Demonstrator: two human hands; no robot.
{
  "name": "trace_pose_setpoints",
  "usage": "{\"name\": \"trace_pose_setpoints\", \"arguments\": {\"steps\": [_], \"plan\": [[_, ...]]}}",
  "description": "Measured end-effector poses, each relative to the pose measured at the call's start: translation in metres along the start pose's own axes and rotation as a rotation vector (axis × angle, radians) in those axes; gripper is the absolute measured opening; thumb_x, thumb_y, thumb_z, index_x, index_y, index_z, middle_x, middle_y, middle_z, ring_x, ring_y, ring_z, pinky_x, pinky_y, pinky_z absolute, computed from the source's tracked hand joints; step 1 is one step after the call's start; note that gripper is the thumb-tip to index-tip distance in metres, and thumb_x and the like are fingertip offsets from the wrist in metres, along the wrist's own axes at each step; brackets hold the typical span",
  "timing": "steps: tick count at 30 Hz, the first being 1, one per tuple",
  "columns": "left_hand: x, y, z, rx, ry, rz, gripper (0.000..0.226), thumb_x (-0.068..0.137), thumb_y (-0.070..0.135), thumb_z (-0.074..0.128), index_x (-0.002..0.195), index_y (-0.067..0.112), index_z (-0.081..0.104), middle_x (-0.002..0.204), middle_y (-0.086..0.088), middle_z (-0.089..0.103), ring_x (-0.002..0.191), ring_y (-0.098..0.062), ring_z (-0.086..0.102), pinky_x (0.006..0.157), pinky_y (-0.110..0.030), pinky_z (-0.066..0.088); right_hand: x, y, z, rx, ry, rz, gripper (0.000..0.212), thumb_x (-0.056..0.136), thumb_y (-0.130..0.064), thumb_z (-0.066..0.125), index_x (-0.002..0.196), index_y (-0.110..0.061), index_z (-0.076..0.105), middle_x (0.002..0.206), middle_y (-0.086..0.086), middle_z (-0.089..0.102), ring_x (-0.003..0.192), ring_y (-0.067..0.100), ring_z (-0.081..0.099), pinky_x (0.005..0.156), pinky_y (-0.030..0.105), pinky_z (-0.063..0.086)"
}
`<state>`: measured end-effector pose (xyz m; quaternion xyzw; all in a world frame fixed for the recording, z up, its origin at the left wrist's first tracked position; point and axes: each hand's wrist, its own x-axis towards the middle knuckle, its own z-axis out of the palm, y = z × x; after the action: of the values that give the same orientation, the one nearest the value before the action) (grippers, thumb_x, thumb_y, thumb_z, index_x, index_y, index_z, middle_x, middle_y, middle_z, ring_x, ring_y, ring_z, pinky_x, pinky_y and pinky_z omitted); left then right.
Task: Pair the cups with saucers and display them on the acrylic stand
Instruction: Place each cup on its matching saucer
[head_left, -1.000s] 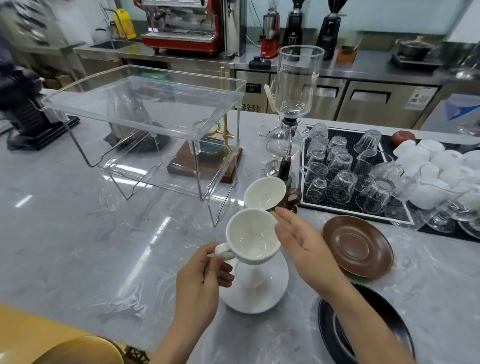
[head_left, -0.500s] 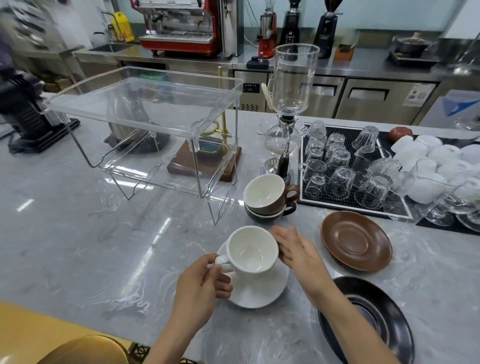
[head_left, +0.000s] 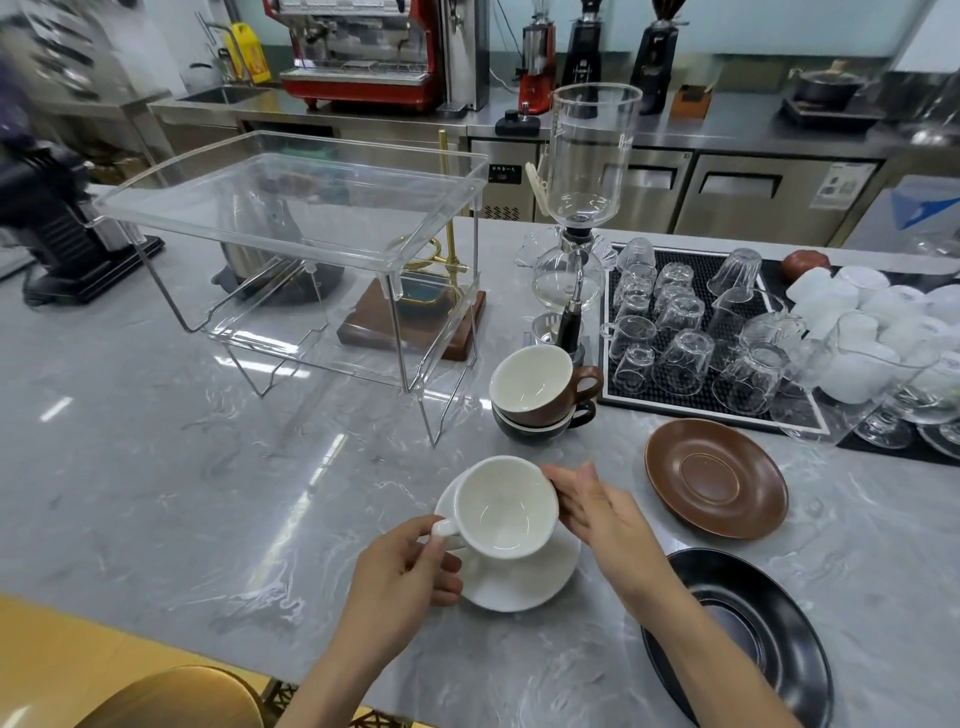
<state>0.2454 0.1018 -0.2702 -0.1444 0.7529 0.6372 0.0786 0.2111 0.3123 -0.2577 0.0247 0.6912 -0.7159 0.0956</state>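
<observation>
White cup: sits on or just above the white saucer; seating contact not visible. Landmark: the cup. Left of it, my left hand pinches its handle, which points toward that hand. Right of it, my right hand rests straight fingers against the wall, gripping nothing. Behind-left, acrylic stand; behind, brown cup stacked in black cup. Risk, as I judge: cup set off-centre tips on the saucer; carrying the pair, it slides.
</observation>
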Motion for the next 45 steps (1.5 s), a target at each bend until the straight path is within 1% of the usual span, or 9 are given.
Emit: {"name": "trace_pose_setpoints", "arguments": {"steps": [4,9,12,15,22,27,34,38,45], "plan": [[0.004,0.000,-0.002,0.072,0.071,0.003,0.018,0.100,0.022,0.056,0.103,0.021,0.075,0.078,-0.016,0.074,0.056,-0.020,0.070,0.060,-0.035,0.063,0.004,0.007,-0.003,-0.019,0.059,0.010,0.031,0.104,-0.021,0.041,0.112,-0.020,0.071,0.108,-0.008,0.077,0.108,0.007,0.069,0.095,0.023,0.053],[0.010,0.002,-0.007,0.170,0.172,0.067,0.012,0.089,0.023,0.072,0.081,0.031,0.075,0.071,0.006,0.072,0.053,-0.019,0.070,0.063,-0.042,0.062,0.010,0.012,-0.006,-0.156,0.124,-0.011,0.023,0.091,-0.008,0.064,0.109,-0.016,0.074,0.101,-0.005,0.078,0.100,0.013,0.071,0.091,0.030,0.056],[0.011,0.005,-0.007,0.123,0.204,0.054,0.011,0.084,0.018,0.077,0.076,0.025,0.077,0.072,-0.001,0.072,0.055,-0.019,0.068,0.056,-0.034,0.061,0.011,0.015,-0.005,-0.202,0.166,-0.015,0.020,0.085,-0.007,0.069,0.101,-0.017,0.076,0.094,-0.003,0.079,0.092,0.015,0.073,0.089,0.037,0.058],[0.014,0.006,-0.006,0.085,0.217,0.046,0.007,0.082,0.014,0.079,0.076,0.018,0.077,0.075,-0.007,0.074,0.057,-0.020,0.067,0.049,-0.025,0.056,0.013,0.015,-0.005,-0.222,0.183,-0.003,0.018,0.083,-0.007,0.070,0.096,-0.019,0.077,0.091,-0.003,0.079,0.088,0.016,0.074,0.087,0.039,0.059],[0.017,0.002,-0.008,0.137,0.245,0.055,0.010,0.077,0.019,0.083,0.077,0.025,0.075,0.075,0.008,0.075,0.063,-0.017,0.071,0.063,-0.041,0.062,0.011,0.014,-0.006,-0.171,0.163,0.011,0.017,0.084,-0.004,0.071,0.096,-0.015,0.077,0.092,-0.003,0.079,0.087,0.015,0.074,0.085,0.035,0.060],[0.019,0.010,-0.007,0.247,0.286,0.132,0.018,0.074,0.018,0.083,0.083,0.028,0.072,0.085,0.008,0.074,0.069,-0.012,0.070,0.064,-0.023,0.051,0.011,0.012,-0.009,-0.158,0.161,0.015,0.019,0.080,-0.006,0.076,0.098,-0.013,0.075,0.092,0.000,0.079,0.087,0.017,0.075,0.082,0.033,0.061],[0.027,0.024,-0.006,0.391,0.195,0.237,0.026,0.078,0.013,0.076,0.091,0.033,0.068,0.094,0.017,0.071,0.084,-0.006,0.068,0.066,-0.017,0.052,0.010,0.009,-0.009,-0.227,0.187,0.030,0.020,0.079,-0.019,0.079,0.098,-0.021,0.073,0.091,-0.005,0.077,0.083,0.008,0.073,0.079,0.028,0.060],[0.033,0.036,-0.001,0.370,0.157,0.317,0.027,0.079,0.018,0.079,0.099,0.033,0.069,0.097,0.018,0.071,0.089,-0.003,0.067,0.074,-0.022,0.057,0.010,0.002,-0.013,-0.255,0.237,-0.018,0.016,0.083,-0.024,0.076,0.099,-0.024,0.072,0.095,-0.008,0.075,0.085,0.005,0.071,0.080,0.025,0.057],[0.048,0.049,0.013,0.356,0.101,0.400,0.039,0.078,0.026,0.081,0.113,0.034,0.066,0.104,0.018,0.070,0.099,0.000,0.065,0.083,-0.021,0.054,0.018,-0.014,-0.023,-0.234,0.278,-0.127,0.021,0.088,-0.005,0.065,0.098,-0.023,0.070,0.084,0.003,0.076,0.080,0.016,0.072,0.081,0.034,0.060]]}}
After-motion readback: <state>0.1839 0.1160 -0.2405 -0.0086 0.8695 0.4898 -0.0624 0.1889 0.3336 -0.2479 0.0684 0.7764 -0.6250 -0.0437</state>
